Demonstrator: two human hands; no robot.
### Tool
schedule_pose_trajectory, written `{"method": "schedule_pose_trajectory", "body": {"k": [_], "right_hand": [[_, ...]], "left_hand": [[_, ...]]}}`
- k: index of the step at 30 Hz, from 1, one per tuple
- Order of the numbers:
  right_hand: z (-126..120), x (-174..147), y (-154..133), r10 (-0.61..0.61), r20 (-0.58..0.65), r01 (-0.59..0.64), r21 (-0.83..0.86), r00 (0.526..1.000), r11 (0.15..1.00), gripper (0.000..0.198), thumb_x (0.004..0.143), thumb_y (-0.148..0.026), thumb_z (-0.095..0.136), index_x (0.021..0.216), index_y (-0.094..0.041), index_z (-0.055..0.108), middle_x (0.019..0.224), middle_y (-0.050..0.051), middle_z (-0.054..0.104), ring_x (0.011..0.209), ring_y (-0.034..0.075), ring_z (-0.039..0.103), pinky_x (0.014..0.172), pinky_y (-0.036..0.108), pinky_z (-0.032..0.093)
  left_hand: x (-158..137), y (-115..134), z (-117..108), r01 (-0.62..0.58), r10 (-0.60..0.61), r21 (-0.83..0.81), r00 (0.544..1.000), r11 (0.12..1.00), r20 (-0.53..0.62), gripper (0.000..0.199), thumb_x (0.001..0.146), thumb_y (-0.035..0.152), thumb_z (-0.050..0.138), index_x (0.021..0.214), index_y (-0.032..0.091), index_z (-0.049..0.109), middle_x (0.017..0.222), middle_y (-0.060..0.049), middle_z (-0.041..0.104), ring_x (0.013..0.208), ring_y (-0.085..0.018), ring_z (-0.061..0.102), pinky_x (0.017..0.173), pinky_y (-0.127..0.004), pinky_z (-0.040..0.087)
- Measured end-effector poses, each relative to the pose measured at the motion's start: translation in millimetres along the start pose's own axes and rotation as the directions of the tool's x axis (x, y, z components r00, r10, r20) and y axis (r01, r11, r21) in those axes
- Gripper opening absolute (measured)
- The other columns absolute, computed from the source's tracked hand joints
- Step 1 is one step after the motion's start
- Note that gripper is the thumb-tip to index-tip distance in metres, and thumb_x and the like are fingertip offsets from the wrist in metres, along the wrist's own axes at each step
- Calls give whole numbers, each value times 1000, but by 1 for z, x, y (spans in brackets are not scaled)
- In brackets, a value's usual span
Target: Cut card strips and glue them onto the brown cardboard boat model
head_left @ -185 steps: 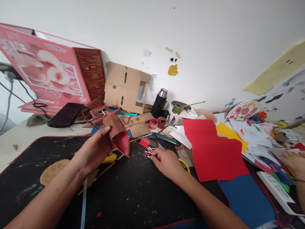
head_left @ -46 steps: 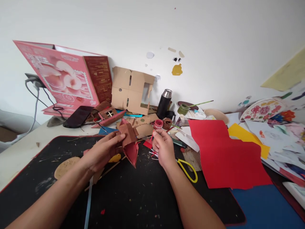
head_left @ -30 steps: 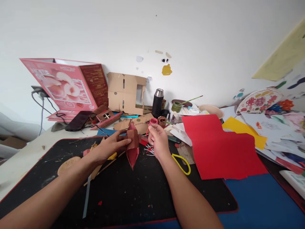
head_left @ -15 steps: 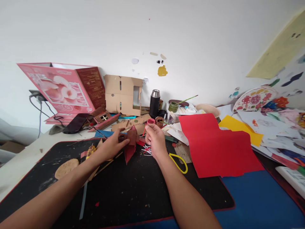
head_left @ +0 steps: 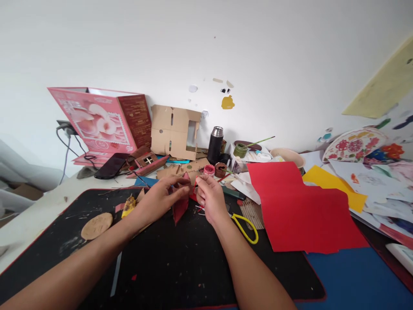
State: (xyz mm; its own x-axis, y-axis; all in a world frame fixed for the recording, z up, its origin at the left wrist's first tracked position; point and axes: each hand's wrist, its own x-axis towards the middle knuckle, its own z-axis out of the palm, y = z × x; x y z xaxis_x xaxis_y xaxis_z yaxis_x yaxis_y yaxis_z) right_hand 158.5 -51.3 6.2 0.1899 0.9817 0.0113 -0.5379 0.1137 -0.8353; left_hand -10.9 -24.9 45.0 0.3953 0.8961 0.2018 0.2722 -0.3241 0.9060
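Observation:
My left hand (head_left: pixel 166 193) is closed around a small folded piece (head_left: pixel 180 210), painted dark red and seemingly cardboard; its pointed lower end shows below the fingers. Close on the right, my right hand (head_left: pixel 209 194) pinches a thin red strip or stick (head_left: pixel 194 186), with its tip beside the painted piece. Whether the two touch I cannot tell. Just behind the hands stand an open jar of red paint (head_left: pixel 209 170) and a jar of brown paint (head_left: pixel 221 170). Yellow-handled scissors (head_left: pixel 257 237) lie right of my right wrist.
A black flask (head_left: pixel 215 145), a cut cardboard panel (head_left: pixel 177 133) and a pink box (head_left: pixel 97 122) stand along the wall. Large red paper (head_left: pixel 300 211) covers the right side. On the black mat (head_left: pixel 180 267) at left lies a round tan disc (head_left: pixel 97 225).
My right hand has drawn the red strip down and away from the red paint jar, toward the painted piece. My left hand has shifted over that piece, covering more of it. The view has shifted slightly.

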Motion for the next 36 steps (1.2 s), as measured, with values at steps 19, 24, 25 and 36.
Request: {"method": "schedule_pose_trajectory", "body": {"k": [19,24,25,36], "right_hand": [[2,-3,1,33,33,-33,10,999,999,39,72,-46,91,84,-20,63,50,-14,42,42,4,23,37,16,20],[3,-3,-1,31,78,-32,17,996,999,40,75,-49,89,86,-20,64,49,-13,42,41,4,25,37,16,20],[2,-3,-1,25,86,-27,21,996,999,41,76,-51,88,86,-20,63,49,-13,42,40,4,26,37,17,20],[1,-4,2,50,98,-45,-52,994,998,47,73,-56,92,84,-20,64,50,-13,42,41,5,28,38,17,21]], "left_hand": [[9,-2,11,-65,48,219,996,974,81,35,91,55,63,93,23,78,93,-5,79,86,-26,72,82,-37,56],[10,-4,11,-43,25,173,994,984,102,35,93,55,62,91,23,76,90,-5,79,84,-25,73,77,-34,57],[10,-3,10,-37,19,179,995,983,102,35,93,56,62,91,23,76,91,-6,80,84,-25,73,77,-34,57],[6,10,4,-63,23,252,987,966,158,39,95,58,59,91,23,77,89,-4,81,82,-25,72,77,-35,54]]}}
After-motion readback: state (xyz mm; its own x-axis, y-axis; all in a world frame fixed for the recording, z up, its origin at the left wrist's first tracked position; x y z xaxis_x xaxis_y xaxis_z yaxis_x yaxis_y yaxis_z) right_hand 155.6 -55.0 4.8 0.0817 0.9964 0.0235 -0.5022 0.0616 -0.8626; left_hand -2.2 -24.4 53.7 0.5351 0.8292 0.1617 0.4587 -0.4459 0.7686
